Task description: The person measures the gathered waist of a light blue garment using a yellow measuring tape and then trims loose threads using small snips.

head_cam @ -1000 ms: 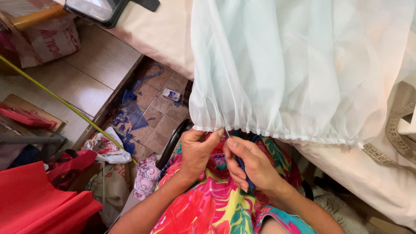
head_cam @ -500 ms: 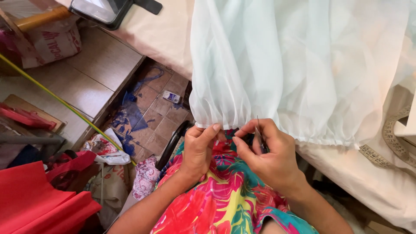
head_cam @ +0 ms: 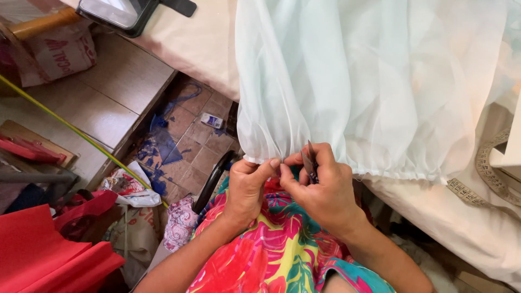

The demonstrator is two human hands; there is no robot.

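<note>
Viewed from above, looking down at two bare hands working at the gathered hem of a pale mint sheer fabric (head_cam: 374, 81). Draped over the edge of a counter (head_cam: 201, 43) covered in cream cloth, hanging toward a lap in a bright floral dress (head_cam: 271, 260).

Left hand (head_cam: 247, 187) at the hem's corner, fingers pinched together on the gathered edge. Right hand (head_cam: 323, 190) just beside it, fingertips touching the same edge, fingers clamped on a small dark blade-like tool (head_cam: 311, 163), likely a thread snip or seam ripper; hard to tell which.

Fabric thin, translucent, falling in soft vertical folds, bunched tight along a white stitched line at the bottom. Probably very light, limp and somewhat slippery, easily snagged or torn by a sharp point; best gripped at the firmer gathered hem, close beside the stitches, rather than on the loose sheer.

Measuring tape (head_cam: 491, 179) curled at right on the counter. Red cloth (head_cam: 49, 260) at lower left, tiled floor (head_cam: 190, 141) below.
</note>
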